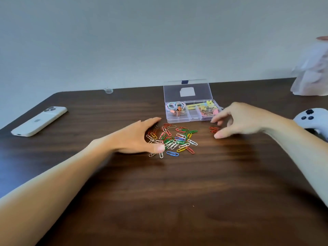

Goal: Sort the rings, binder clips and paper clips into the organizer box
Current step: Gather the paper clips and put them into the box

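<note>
A heap of coloured paper clips lies on the dark wooden table, just in front of a clear organizer box with its lid raised. The box's left compartment holds pastel rings and orange binder clips; its right one holds yellow and pink binder clips; the middle looks bare. My left hand cups the heap's left side, fingers arched, thumb on the table. My right hand hovers with loosely curved fingers over two red paper clips right of the heap.
A white phone lies face down at the far left. A white game controller sits at the right edge, and pale fabric stands at the back right. A small clear object sits by the wall.
</note>
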A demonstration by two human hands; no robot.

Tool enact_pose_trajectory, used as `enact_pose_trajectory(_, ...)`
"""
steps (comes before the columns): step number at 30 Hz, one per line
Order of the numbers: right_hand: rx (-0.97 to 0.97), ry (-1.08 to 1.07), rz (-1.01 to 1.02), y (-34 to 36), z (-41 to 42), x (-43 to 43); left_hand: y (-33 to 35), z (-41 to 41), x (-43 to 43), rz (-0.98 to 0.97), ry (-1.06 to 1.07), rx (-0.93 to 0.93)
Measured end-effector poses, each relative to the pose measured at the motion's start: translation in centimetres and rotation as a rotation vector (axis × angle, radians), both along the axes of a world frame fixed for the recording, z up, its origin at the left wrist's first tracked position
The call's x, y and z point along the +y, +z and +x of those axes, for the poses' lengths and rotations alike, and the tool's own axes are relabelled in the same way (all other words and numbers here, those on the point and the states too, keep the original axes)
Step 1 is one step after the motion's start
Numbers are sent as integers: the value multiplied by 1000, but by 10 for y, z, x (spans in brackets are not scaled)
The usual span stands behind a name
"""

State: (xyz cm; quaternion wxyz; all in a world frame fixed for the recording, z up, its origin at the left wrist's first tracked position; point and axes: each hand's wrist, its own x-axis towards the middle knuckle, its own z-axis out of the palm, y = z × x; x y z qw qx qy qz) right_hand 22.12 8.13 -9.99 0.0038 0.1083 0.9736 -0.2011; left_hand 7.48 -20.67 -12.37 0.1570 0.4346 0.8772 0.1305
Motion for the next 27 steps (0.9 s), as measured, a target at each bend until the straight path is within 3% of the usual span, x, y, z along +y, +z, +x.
enact_pose_trajectory(7,102,8,-100,-7,-6,-24,-7,28,24,51,-110,144)
enact_pose_trajectory(14,163,60,-305,-11,-16,-46,-14,31,43,184,-153,122)
enact_pose_trajectory(19,75,10,-30,-4,-7,-24,-13,32,47,236,-200,111)
enact_pose_trajectory(27,161,68,-182,-13,-19,-60,-14,35,56,393,-231,88)
